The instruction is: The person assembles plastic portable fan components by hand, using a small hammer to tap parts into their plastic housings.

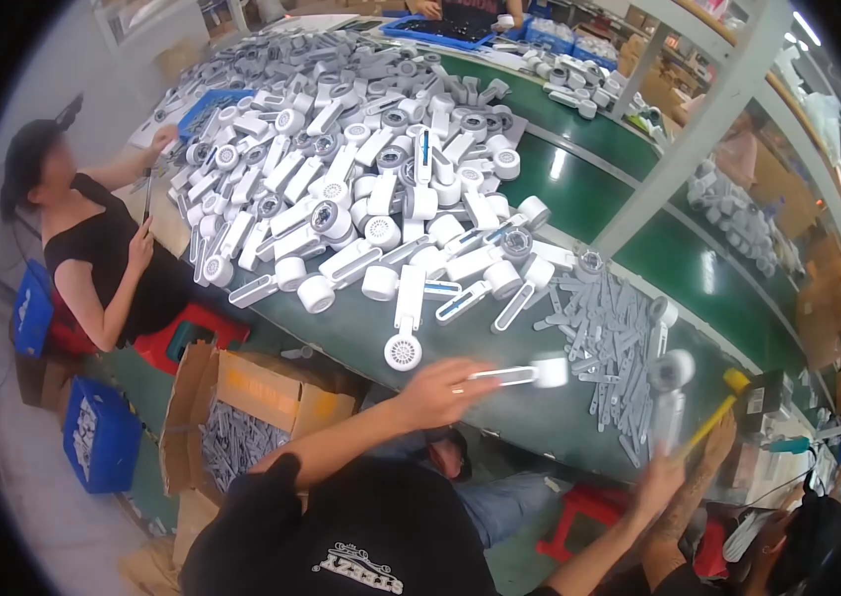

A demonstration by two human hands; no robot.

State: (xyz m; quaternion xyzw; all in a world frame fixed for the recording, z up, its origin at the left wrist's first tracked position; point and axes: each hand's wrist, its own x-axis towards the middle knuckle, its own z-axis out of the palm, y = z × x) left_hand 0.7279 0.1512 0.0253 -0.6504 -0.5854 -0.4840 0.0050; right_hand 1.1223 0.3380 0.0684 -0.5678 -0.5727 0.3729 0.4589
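My left hand (440, 393) is closed around the handle end of a white handheld fan (548, 372), held level over the table's front edge with its round head to the right. My right hand (657, 484) grips the lower end of another white handheld fan (672, 372), which stands upright and is smeared by motion. Between the two fans lies a loose pile of flat grey plastic strips (599, 338). One fan (404, 328) rests near the table edge, grille up, in front of a big heap of similar fans (351, 189).
A co-worker's hand (721, 442) close to my right hand holds a yellow-handled tool (718, 412). Another person (93, 238) works at the left. An open carton (272, 382) of grey strips stands left of me. A green conveyor (579, 179) runs beyond a white post (674, 149).
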